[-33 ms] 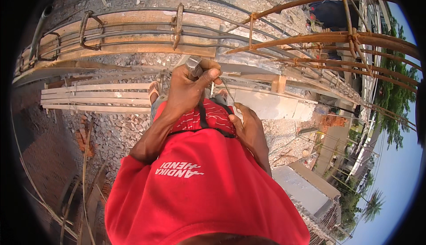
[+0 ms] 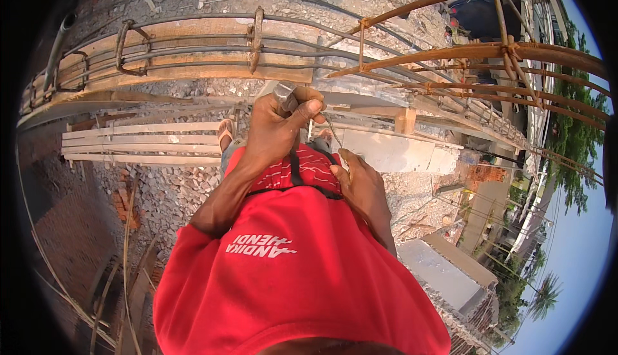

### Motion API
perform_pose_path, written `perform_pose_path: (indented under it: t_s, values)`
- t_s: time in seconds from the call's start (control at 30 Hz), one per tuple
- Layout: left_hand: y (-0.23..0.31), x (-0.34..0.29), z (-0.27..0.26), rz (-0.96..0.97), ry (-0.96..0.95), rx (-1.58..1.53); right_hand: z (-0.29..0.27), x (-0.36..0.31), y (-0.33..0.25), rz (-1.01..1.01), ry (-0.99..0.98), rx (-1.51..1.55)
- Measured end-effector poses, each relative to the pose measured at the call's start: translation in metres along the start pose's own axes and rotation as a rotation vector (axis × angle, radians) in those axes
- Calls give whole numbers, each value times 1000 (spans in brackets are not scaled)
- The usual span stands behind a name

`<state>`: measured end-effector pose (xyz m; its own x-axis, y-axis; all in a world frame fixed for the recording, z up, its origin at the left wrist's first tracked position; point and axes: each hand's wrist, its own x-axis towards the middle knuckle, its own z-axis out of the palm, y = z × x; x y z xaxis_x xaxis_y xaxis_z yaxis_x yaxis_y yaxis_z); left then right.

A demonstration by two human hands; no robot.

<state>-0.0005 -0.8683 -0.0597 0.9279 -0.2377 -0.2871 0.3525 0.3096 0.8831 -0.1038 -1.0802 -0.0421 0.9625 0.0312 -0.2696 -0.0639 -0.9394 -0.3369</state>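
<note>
My left hand (image 2: pixel 277 126) is raised in front of my waist, its fingers wrapped round a hammer (image 2: pixel 284 95). Only the hammer's grey metal head shows above the fist; the rest is hidden. From beside the left thumb and fingertips, a thin wire (image 2: pixel 332 130) slants down to the fingers of my right hand (image 2: pixel 362 180). That hand is closed at the right side of my waist, with the wire's end at its fingertips. Between the hands lies a red patterned cloth (image 2: pixel 267 176) with a dark strap (image 2: pixel 295 168) hanging over it.
Ahead, grey steel bars (image 2: pixel 212 47) with stirrups run along a wooden plank (image 2: pixel 174 68). Rusty rebar (image 2: pixel 450 56) reaches across the right side. Wooden slats (image 2: pixel 141 142) lie left of my feet, over rubble (image 2: pixel 180 191). A pale concrete slab (image 2: pixel 393 151) is at the right.
</note>
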Motion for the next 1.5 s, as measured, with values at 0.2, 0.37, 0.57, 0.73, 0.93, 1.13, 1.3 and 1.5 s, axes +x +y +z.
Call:
perform_pose_path:
  t_s: [0.2,0.37,0.57,0.73,0.93,1.13,1.3,1.5]
  values:
    - [7,10,23,-8,-61,-92,3,26,-35,-81,297,738]
    - [16,31,22,506,35,515,12,63,-12,162,309,1319]
    - [19,46,34,649,217,1034,17,93,5,89,391,1285]
    - [26,52,40,439,199,1089,17,111,-2,18,373,1307]
    - [23,57,35,497,174,959,11,125,-12,-67,373,1275]
    - [16,52,38,498,176,909,8,122,-10,-22,309,1195]
    - [-3,24,29,717,173,755,19,90,5,24,366,1100]
    - [-24,-27,10,460,181,578,38,60,1,-157,168,1095]
